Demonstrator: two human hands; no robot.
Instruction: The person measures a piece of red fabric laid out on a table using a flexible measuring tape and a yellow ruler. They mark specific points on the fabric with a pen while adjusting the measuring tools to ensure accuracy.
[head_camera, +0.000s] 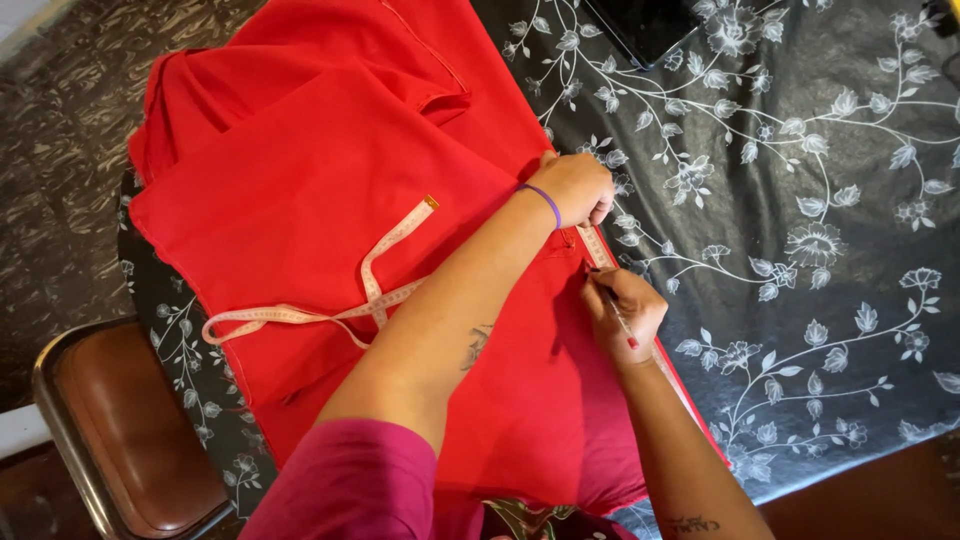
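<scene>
A folded red cloth (330, 180) lies across a table with a black flowered cover (800, 180). A pale measuring tape (375, 290) loops over the cloth and runs along its right edge. My left hand (578, 188), with a purple band at the wrist, presses the tape's far end down on the cloth's edge. My right hand (625, 312) is just below it, holding a thin marking pencil (612, 305) with its tip at the tape on the cloth edge.
A brown padded stool (130, 430) with a metal rim stands at the lower left beside the table. A dark flat device (645, 25) lies at the table's far edge. Patterned floor shows at the upper left.
</scene>
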